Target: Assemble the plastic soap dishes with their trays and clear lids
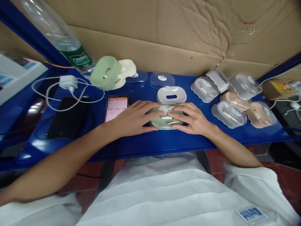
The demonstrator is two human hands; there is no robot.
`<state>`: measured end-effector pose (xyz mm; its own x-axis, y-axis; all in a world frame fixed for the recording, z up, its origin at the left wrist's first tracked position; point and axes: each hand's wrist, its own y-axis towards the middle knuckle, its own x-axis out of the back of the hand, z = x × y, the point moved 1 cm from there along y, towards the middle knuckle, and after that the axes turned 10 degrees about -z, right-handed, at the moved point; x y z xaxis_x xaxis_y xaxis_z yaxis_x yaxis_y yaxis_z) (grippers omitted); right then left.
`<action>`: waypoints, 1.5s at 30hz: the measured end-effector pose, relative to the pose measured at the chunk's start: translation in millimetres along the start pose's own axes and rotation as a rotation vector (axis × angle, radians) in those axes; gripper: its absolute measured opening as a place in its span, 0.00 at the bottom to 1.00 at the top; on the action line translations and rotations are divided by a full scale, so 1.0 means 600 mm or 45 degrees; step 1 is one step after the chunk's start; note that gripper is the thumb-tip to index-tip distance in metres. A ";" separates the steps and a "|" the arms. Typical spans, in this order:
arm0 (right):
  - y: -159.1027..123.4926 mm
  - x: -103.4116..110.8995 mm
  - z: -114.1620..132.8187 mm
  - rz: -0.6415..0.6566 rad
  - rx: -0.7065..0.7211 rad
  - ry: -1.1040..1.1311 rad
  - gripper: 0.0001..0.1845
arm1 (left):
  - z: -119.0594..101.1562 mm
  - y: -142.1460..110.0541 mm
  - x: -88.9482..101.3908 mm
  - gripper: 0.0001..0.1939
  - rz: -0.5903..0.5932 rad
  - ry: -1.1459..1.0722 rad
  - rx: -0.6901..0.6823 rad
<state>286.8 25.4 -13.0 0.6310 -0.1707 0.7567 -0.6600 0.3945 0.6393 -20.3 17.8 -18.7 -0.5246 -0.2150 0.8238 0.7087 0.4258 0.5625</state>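
A green soap box (167,124) with a clear lid lies on the blue table in front of me. My left hand (138,118) holds its left side, fingers over the lid and thumb along the near edge. From the right, my right hand (191,118) grips the other side the same way, fingertips near the round sticker. Just behind the box sits a pale grey oval part with a slot (172,94). Two clear lids (162,80) lie farther back. At the back left, a stack of green parts (105,72) leans with cream slotted pieces (127,69).
Several grey and peach soap boxes (229,113) with clear lids are clustered at the right. A phone with a timer (117,108) lies beside my left hand. Farther left are a black phone (67,117), a white charger with cable (68,82) and a tilted plastic bottle (75,56). Cardboard (141,37) lines the back.
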 end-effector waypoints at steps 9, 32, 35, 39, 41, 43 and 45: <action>-0.009 0.009 -0.008 0.025 -0.048 0.076 0.31 | -0.010 0.001 -0.001 0.30 0.052 0.023 -0.027; -0.025 -0.004 0.019 0.186 -0.024 -0.107 0.59 | -0.008 0.000 -0.011 0.29 0.087 -0.040 0.033; -0.024 -0.001 0.024 0.243 -0.085 -0.058 0.56 | -0.007 0.001 -0.011 0.28 0.089 -0.069 0.047; -0.028 -0.007 0.018 0.209 -0.065 -0.081 0.48 | -0.007 0.002 -0.009 0.27 0.061 -0.087 0.034; -0.032 -0.012 0.013 0.200 -0.050 -0.102 0.44 | -0.007 0.002 -0.009 0.27 0.045 -0.088 0.029; -0.034 -0.017 0.009 0.193 -0.046 -0.108 0.41 | -0.008 0.002 -0.008 0.28 0.034 -0.114 0.029; -0.035 -0.019 0.006 0.177 -0.041 -0.095 0.41 | -0.009 0.002 -0.007 0.29 0.022 -0.148 0.040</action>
<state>291.9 15.7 -34.5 0.5016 -0.1781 0.8465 -0.7249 0.4475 0.5237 -14.6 14.6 -21.2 -0.5649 -0.1045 0.8185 0.7041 0.4563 0.5442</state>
